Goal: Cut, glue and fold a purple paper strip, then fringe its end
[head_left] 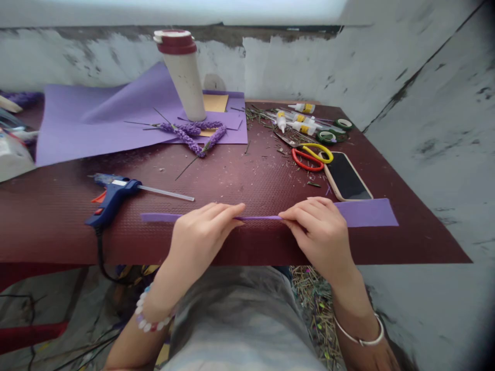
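Note:
A long strip of purple paper [367, 213] runs left to right near the front edge of the table. My left hand [204, 229] pinches it between thumb and fingers left of its middle. My right hand [319, 226] pinches it a short way to the right. Between the two hands the strip is narrow and looks folded. Past my right hand it lies wide and flat; its left end is narrow and rests beyond my left hand. A blue hot glue gun [114, 198] with a clear glue stick lies to the left of my left hand.
Behind are large purple sheets [96, 118], a white cup [183, 77] with a maroon lid, and purple braided flower stems [193, 136]. To the right lie scissors [313, 154], a phone [348, 178], small glue bottles [303, 127], green tape rolls [327, 136] and stem scraps.

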The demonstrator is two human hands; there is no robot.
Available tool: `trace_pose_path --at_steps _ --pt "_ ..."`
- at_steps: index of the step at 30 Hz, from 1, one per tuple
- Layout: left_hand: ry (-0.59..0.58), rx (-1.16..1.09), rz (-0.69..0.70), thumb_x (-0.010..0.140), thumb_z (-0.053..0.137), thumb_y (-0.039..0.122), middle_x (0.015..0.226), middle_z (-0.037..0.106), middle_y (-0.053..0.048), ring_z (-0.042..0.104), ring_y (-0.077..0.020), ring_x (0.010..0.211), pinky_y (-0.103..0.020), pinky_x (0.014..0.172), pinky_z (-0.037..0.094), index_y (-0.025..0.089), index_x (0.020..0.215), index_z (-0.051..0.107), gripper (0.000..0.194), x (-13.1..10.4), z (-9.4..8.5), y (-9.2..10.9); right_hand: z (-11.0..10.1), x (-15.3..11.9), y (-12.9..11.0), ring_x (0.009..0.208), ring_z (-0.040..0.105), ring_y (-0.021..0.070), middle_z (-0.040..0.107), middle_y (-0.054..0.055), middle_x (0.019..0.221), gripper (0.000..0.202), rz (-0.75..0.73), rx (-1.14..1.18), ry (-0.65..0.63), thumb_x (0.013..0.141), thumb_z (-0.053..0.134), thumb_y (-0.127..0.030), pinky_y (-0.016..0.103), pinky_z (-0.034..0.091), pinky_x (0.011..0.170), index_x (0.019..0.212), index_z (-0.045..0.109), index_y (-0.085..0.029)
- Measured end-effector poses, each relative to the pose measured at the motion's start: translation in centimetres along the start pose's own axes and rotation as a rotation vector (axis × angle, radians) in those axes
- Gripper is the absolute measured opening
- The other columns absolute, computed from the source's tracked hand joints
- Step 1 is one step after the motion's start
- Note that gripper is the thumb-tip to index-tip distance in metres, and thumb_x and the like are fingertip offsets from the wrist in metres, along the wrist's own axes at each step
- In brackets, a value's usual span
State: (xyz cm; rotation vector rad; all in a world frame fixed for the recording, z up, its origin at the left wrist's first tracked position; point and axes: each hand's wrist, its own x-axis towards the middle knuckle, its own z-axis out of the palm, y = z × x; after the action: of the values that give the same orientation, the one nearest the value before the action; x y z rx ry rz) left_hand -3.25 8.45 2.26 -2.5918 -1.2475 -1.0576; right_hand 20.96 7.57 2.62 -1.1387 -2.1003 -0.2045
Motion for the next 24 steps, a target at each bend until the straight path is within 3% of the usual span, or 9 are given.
trace_pose_path --at_steps 2,6,10,13,15,20,24 --pt "-0.026 0.044 0.003 0.1 0.065 0.021 0.091 0.078 -0.001 0.071 -0.0187 0.078 -0.03 0.07 0.05 0.017 0.106 0.075 0.012 -0.1 -0.4 -0.6 -0.1 -0.1 0.4 0.076 0.068 0.0188 0.076 0.001 0.08 0.016 0.024 0.016 -0.009 0.095 0.067 -0.008 0.037 0.047 0.088 0.084 0.067 -0.019" --pt "-0.009 0.083 0.052 0.101 0.059 0.013 0.077 0.074 0.0 0.067 -0.0178 0.067 -0.03 0.063 0.046 0.018 0.091 0.074 0.018 -0.3 -0.2 -0.4 0.2 -0.2 0.3 0.083 0.072 0.0213 0.079 0.002 0.088 0.004 0.023 -0.004 -0.074 0.095 0.07 -0.014 0.044 0.042 0.103 0.092 0.071 -0.017" --pt "0.032 0.067 0.1 0.1 0.06 0.011 0.075 0.074 0.001 0.064 -0.0163 0.064 -0.03 0.063 0.046 0.017 0.093 0.074 0.017 -0.2 0.1 0.2 0.5 0.0 -0.5 0.08 0.073 0.0194 0.081 0.0 0.086 0.006 -0.052 0.013 -0.092 0.096 0.07 -0.014 0.045 0.037 0.11 0.095 0.075 -0.017" --pt "0.015 0.002 0.073 0.1 0.065 0.019 0.088 0.078 -0.003 0.069 -0.0172 0.074 -0.029 0.071 0.05 0.015 0.105 0.073 0.011 -0.2 -0.2 0.0 0.4 -0.1 -0.4 0.073 0.071 0.0173 0.08 -0.002 0.078 0.01 -0.056 -0.022 -0.042 0.097 0.068 -0.014 0.044 0.037 0.109 0.093 0.075 -0.018" --pt "-0.005 0.017 0.038 0.099 0.067 0.025 0.094 0.078 -0.005 0.071 -0.0189 0.081 -0.03 0.075 0.051 0.013 0.112 0.072 0.018 -0.3 -0.5 -0.3 0.2 -0.2 0.0 0.072 0.071 0.0168 0.08 -0.002 0.078 0.011 -0.042 -0.041 -0.029 0.098 0.067 -0.015 0.043 0.038 0.107 0.092 0.075 -0.019" --pt "0.02 0.127 0.046 0.104 0.057 0.017 0.077 0.076 -0.002 0.069 -0.0176 0.068 -0.03 0.065 0.047 0.016 0.092 0.072 0.019 -0.6 -0.7 -0.3 0.3 -0.4 0.4 0.081 0.074 0.0196 0.082 0.002 0.088 0.009 -0.012 -0.057 -0.082 0.099 0.067 -0.018 0.046 0.038 0.109 0.1 0.076 -0.017" --pt "0.038 0.102 0.062 0.104 0.058 0.017 0.084 0.078 -0.001 0.069 -0.0166 0.07 -0.03 0.067 0.048 0.017 0.098 0.072 0.015 -0.7 -0.6 -0.1 0.6 -0.2 0.0 0.085 0.074 0.0202 0.083 0.001 0.09 0.012 -0.04 -0.033 -0.093 0.1 0.065 -0.016 0.047 0.036 0.11 0.102 0.077 -0.018"
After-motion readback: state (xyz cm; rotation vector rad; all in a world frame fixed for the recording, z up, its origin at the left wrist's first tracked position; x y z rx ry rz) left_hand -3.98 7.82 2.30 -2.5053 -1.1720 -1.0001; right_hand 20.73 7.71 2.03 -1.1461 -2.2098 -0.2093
